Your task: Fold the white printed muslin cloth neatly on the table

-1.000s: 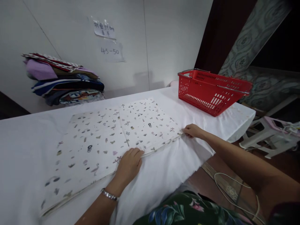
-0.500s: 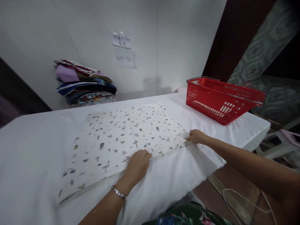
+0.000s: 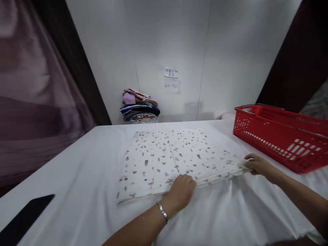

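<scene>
A folded white cloth (image 3: 159,155) printed with small palms, flamingos and rainbows lies flat on the white-covered table (image 3: 84,171). Its layers show along the near edge, and a crease runs across it near the middle. My left hand (image 3: 181,191), with a silver bracelet on the wrist, is closed over the middle of that near edge; its fingertips are partly hidden. At the near right corner my right hand (image 3: 258,165) pinches the cloth, and the edge there is slightly raised from the table.
A red plastic basket (image 3: 269,133) with metal handles stands at the right. Behind the cloth, a stack of folded fabrics (image 3: 140,109) sits against the wall below paper notes (image 3: 171,85). A dark flat object (image 3: 28,217) lies at the near left, and a mauve curtain (image 3: 38,92) hangs beyond.
My view has swung left, bringing the curtain and dark flat object into sight. Both hands stay on the cloth's near edge; the right corner looks a little more lifted.
</scene>
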Available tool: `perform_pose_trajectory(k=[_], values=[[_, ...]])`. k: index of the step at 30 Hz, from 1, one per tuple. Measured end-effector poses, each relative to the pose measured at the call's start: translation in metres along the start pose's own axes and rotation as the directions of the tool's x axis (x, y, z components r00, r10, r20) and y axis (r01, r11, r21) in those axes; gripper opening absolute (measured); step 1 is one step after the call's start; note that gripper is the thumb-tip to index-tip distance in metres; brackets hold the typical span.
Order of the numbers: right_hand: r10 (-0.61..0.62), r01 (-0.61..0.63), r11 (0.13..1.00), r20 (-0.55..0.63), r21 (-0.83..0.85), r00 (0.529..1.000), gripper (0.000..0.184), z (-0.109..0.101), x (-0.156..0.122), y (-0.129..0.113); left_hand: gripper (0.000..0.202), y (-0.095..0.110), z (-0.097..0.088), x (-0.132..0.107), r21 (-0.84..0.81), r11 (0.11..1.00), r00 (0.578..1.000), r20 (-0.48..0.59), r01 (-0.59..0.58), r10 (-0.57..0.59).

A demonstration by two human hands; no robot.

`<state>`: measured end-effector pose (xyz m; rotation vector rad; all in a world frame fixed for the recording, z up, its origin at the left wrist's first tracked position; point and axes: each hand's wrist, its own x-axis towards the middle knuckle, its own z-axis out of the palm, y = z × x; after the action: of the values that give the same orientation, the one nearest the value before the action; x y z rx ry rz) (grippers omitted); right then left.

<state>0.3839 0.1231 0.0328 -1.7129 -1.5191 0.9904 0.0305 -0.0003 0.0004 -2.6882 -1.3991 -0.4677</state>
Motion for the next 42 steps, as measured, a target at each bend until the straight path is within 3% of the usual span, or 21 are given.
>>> perform_pose_trajectory(k=[2, 4, 6, 7, 9, 10, 12, 13, 15, 18, 21, 27, 34, 37, 42], values=[[-0.096, 0.094, 0.995, -0.047, -0.045, 0.994, 0.014, -0.013, 0.009, 0.020, 0.009, 0.014, 0.006, 0.009, 0.023, 0.997, 0.997, -0.015, -0.077, 0.077], [-0.012, 0.003, 0.980, -0.044, -0.199, 0.999, 0.005, -0.020, 0.016, 0.048, 0.006, 0.025, 0.014, 0.014, 0.047, 0.991, 0.992, 0.008, -0.128, 0.128], [-0.011, 0.003, 0.954, -0.027, -0.299, 1.000, 0.005, -0.025, 0.019, 0.074, 0.006, 0.033, 0.022, 0.013, 0.065, 0.989, 0.991, 0.022, -0.135, 0.134], [-0.042, 0.037, 0.931, -0.007, -0.364, 0.999, 0.006, -0.026, 0.019, 0.083, 0.006, 0.035, 0.025, 0.012, 0.072, 0.989, 0.992, 0.023, -0.129, 0.128], [-0.233, 0.200, 0.842, -0.003, -0.501, 0.972, 0.015, -0.023, 0.014, 0.087, 0.005, 0.037, 0.029, 0.008, 0.086, 0.990, 0.993, 0.015, -0.116, 0.115], [-0.366, 0.305, 0.768, 0.005, -0.562, 0.931, 0.022, -0.018, 0.009, 0.082, 0.005, 0.038, 0.028, 0.007, 0.093, 0.989, 0.993, 0.013, -0.116, 0.116], [-0.615, 0.510, 0.597, 0.056, -0.619, 0.787, 0.034, 0.004, -0.007, 0.060, 0.005, 0.039, 0.026, 0.006, 0.112, 0.986, 0.992, 0.014, -0.124, 0.123], [-0.682, 0.610, 0.538, 0.125, -0.581, 0.721, 0.035, 0.020, -0.018, 0.045, 0.006, 0.039, 0.023, 0.006, 0.118, 0.985, 0.992, 0.017, -0.128, 0.127], [-0.727, 0.749, 0.474, 0.274, -0.462, 0.629, 0.031, 0.056, -0.043, 0.015, 0.006, 0.041, 0.019, 0.006, 0.119, 0.985, 0.992, 0.021, -0.125, 0.123], [-0.728, 0.898, 0.343, 0.527, -0.276, 0.439, 0.029, 0.106, -0.075, -0.013, 0.006, 0.044, 0.013, 0.001, 0.112, 0.989, 0.996, 0.009, -0.091, 0.091], [-0.768, 0.943, 0.245, 0.549, -0.223, 0.330, 0.027, 0.131, -0.086, -0.014, 0.008, 0.043, 0.005, -0.011, 0.129, 0.990, 0.999, 0.013, -0.054, 0.053], [-0.800, 0.960, 0.120, 0.548, -0.254, 0.245, 0.028, 0.135, -0.077, -0.001, 0.012, 0.033, -0.012, -0.048, 0.136, 0.987, 0.994, 0.057, 0.081, -0.089], [-0.829, 0.976, 0.002, 0.546, -0.217, 0.123, 0.030, 0.157, -0.092, -0.011, 0.024, 0.022, -0.030, -0.096, 0.077, 0.963, 0.965, 0.026, 0.258, -0.260], [-0.828, 0.985, 0.009, 0.551, -0.175, 0.106, 0.029, 0.172, -0.099, -0.021, 0.022, 0.012, -0.046, -0.123, 0.043, 0.937, 0.937, 0.019, 0.347, -0.348], [-0.809, 0.994, 0.065, 0.579, -0.090, 0.105, 0.029, 0.189, -0.109, -0.041, 0.022, -0.004, -0.066, -0.166, 0.014, 0.856, 0.856, -0.027, 0.517, -0.517]])
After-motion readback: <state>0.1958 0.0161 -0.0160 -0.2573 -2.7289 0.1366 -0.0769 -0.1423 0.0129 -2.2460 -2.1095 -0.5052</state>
